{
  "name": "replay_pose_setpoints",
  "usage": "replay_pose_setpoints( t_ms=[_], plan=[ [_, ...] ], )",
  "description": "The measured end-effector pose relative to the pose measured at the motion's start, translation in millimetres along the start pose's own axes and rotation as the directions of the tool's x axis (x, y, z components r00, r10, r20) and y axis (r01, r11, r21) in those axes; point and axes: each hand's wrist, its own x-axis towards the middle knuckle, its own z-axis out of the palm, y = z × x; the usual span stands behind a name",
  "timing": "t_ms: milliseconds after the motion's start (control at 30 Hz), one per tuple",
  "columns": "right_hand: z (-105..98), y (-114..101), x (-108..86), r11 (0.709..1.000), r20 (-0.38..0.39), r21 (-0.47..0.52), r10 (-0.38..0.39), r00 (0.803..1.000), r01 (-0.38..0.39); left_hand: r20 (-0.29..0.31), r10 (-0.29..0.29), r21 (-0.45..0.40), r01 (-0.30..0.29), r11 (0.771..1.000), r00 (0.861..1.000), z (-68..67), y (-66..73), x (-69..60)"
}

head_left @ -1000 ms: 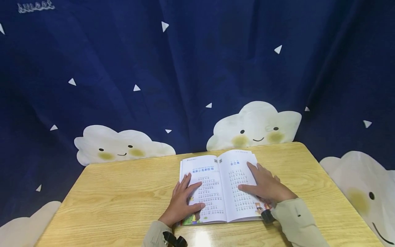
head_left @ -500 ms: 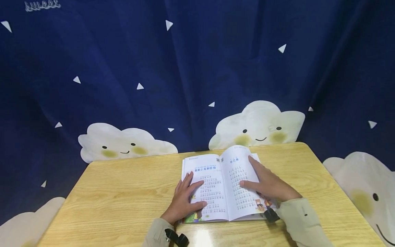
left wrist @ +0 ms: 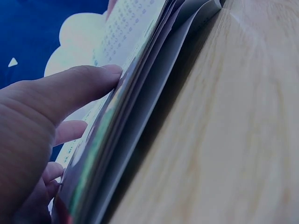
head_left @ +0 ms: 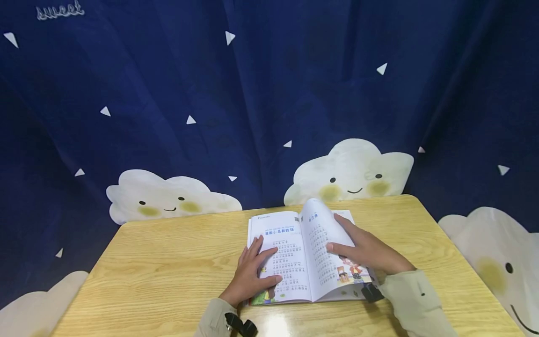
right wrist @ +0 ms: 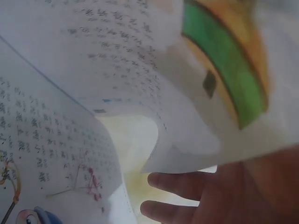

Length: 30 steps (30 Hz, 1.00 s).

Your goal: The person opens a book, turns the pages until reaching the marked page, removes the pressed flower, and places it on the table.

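Note:
An open book (head_left: pixel 288 262) with printed text lies on the wooden table. My left hand (head_left: pixel 250 276) rests on its left page, fingers spread; in the left wrist view the thumb (left wrist: pixel 88 84) presses near the bottom page edge. My right hand (head_left: pixel 370 248) pinches a right-hand page (head_left: pixel 320 248), which curves up off the pages below. The thumb is on the near face, with other fingers hidden behind the leaf in the head view. From the right wrist, two fingertips (right wrist: pixel 177 186) show past the edge of the bent page (right wrist: pixel 219 135), with another printed page (right wrist: pixel 51 135) beneath.
The light wood table (head_left: pixel 168 262) reaches back to a dark blue curtain (head_left: pixel 261 93) with white triangles and smiling clouds (head_left: pixel 353 173). Each wrist carries a small black camera, the left one (head_left: pixel 242 325) near the front.
The right-hand page has lifted and curled further to the left in my right hand, uncovering more of the page below. My left hand stays on the left page.

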Motion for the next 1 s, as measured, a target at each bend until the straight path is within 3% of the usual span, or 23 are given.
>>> replay_pose_setpoints(
  t_ms=[267,467,600,800,1000],
  plan=[
    [-6.0,-3.7,-3.8,1.000,-0.026,-0.007,-0.028,0.999,0.028,0.002,0.009,0.015,-0.009,1.000,1.000,-0.3,-0.1,0.6],
    [-6.6,-4.0,-3.4,0.992,-0.074,-0.034,-0.121,0.990,0.119,-0.006,0.006,0.025,-0.006,1.000,1.000,0.3,-0.9,0.6],
    [-6.5,-3.2,-3.1,0.976,-0.114,-0.110,-0.202,0.973,0.190,-0.007,0.011,0.028,-0.011,1.000,1.000,0.9,-1.4,0.2],
    [-9.2,-1.7,-2.8,0.934,-0.175,-0.210,-0.326,0.929,0.288,-0.002,0.005,0.020,-0.004,1.000,1.000,0.4,-0.9,0.0],
    [-9.6,-3.9,-3.5,0.927,-0.224,-0.249,-0.337,0.915,0.281,-0.001,0.003,0.018,-0.003,1.000,1.000,0.8,-1.3,0.2]
  ],
)
